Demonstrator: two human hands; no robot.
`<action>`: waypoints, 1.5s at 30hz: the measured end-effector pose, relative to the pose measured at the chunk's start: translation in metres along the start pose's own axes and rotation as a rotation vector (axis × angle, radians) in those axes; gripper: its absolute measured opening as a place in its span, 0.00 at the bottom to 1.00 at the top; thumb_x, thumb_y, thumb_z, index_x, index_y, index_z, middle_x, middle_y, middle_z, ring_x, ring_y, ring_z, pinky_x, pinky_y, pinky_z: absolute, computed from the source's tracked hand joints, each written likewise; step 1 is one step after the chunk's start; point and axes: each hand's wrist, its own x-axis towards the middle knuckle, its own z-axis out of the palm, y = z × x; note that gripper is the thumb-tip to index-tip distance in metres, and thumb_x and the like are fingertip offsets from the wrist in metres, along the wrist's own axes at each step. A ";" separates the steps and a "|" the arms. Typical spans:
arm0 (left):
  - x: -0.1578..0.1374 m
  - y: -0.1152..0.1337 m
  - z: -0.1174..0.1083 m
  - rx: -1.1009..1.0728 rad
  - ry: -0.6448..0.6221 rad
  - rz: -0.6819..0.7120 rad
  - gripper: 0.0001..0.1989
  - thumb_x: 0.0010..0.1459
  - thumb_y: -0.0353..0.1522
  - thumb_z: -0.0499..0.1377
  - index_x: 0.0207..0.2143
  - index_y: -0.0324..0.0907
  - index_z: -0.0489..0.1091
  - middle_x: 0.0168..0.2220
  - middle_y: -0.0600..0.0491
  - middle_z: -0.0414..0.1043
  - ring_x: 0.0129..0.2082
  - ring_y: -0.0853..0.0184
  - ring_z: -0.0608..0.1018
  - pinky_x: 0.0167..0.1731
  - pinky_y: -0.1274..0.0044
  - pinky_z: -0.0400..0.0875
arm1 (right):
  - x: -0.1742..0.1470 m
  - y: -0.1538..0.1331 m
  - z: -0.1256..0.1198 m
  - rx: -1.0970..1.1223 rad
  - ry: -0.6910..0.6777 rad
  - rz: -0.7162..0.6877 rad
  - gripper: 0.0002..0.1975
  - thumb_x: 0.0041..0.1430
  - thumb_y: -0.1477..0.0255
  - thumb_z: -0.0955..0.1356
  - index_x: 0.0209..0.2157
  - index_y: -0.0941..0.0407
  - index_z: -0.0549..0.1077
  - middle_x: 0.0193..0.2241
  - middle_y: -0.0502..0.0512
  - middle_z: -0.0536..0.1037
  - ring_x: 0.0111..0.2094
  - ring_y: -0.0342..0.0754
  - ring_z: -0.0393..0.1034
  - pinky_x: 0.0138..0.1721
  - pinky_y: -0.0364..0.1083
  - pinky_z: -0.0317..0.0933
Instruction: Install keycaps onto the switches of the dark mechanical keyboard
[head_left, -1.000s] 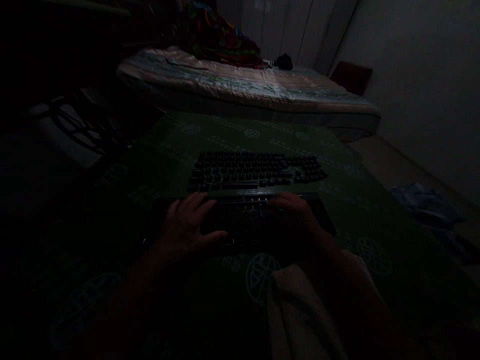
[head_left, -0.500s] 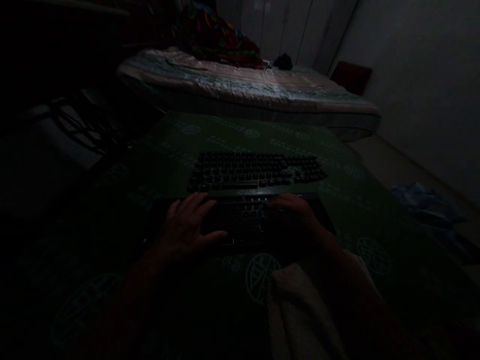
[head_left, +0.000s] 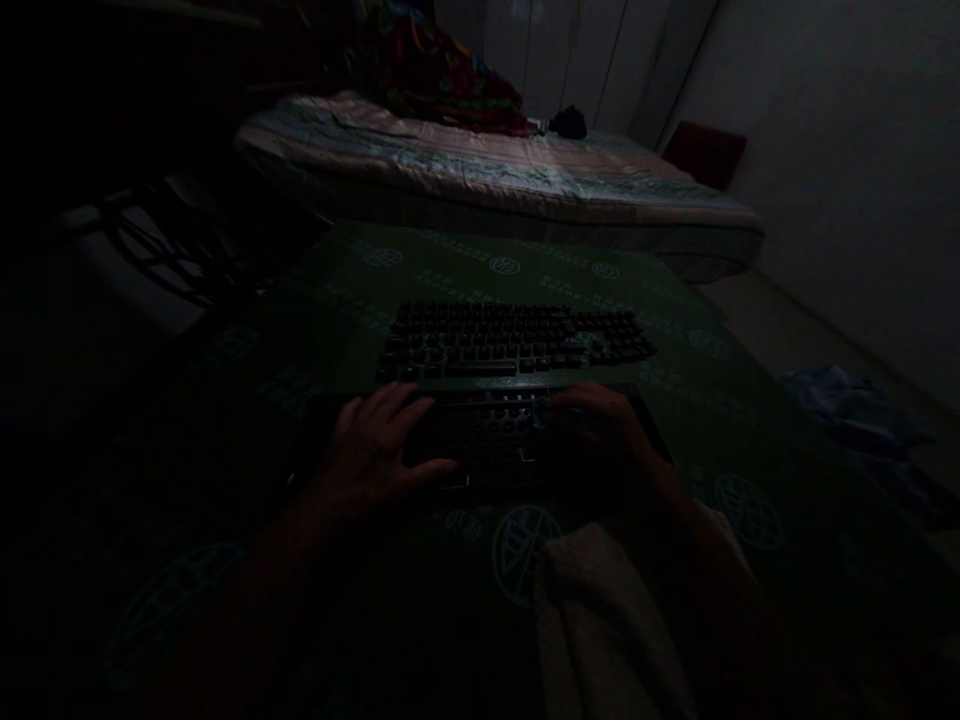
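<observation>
A dark keyboard base [head_left: 487, 480] lies crosswise in front of me, with its key sockets showing in the middle. Detached black keycaps [head_left: 480, 340] are laid out in keyboard order just beyond it. My left hand [head_left: 375, 435] rests open on the base's left part, thumb and fingers spread. Over the right part, my right hand [head_left: 600, 415] has its fingers curled together. A small bluish thing shows at its fingertips, too dark to name. A pale cloth [head_left: 600, 600] lies beneath my right forearm.
The table carries a green printed cover [head_left: 465, 270]. Behind it stands a bed [head_left: 525, 180] with a patterned red blanket [head_left: 450, 80] on top. Crumpled fabric [head_left: 847, 400] lies low at the right, near a pale wall [head_left: 847, 130]. The room is very dim.
My right hand has shifted slightly to the right over the keyboard base, uncovering a little more of the sockets. My left hand stays in place.
</observation>
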 end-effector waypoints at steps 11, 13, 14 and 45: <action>0.001 0.001 -0.001 -0.028 0.005 0.008 0.35 0.47 0.55 0.57 0.53 0.44 0.66 0.59 0.40 0.62 0.59 0.45 0.64 0.56 0.50 0.55 | -0.003 0.000 -0.005 0.008 0.003 0.044 0.06 0.58 0.70 0.68 0.35 0.54 0.77 0.32 0.56 0.79 0.34 0.48 0.73 0.37 0.47 0.65; 0.001 0.002 -0.002 -0.023 -0.007 -0.003 0.36 0.46 0.55 0.57 0.53 0.43 0.66 0.59 0.39 0.62 0.59 0.45 0.63 0.56 0.50 0.55 | -0.004 0.000 -0.005 0.014 -0.007 0.041 0.06 0.57 0.70 0.68 0.35 0.55 0.77 0.32 0.57 0.79 0.34 0.48 0.73 0.37 0.47 0.65; 0.001 0.002 -0.002 -0.021 -0.013 -0.007 0.36 0.46 0.55 0.57 0.53 0.43 0.66 0.59 0.39 0.62 0.59 0.45 0.63 0.56 0.50 0.55 | -0.004 0.000 -0.005 0.012 -0.008 0.042 0.06 0.57 0.70 0.68 0.34 0.55 0.77 0.32 0.57 0.79 0.34 0.49 0.73 0.37 0.47 0.65; 0.002 0.001 -0.002 -0.010 -0.031 -0.006 0.37 0.47 0.56 0.55 0.53 0.41 0.65 0.59 0.37 0.62 0.59 0.46 0.63 0.56 0.50 0.55 | -0.010 0.009 -0.009 0.003 0.116 0.186 0.06 0.56 0.68 0.68 0.32 0.54 0.77 0.30 0.55 0.80 0.32 0.49 0.74 0.35 0.47 0.66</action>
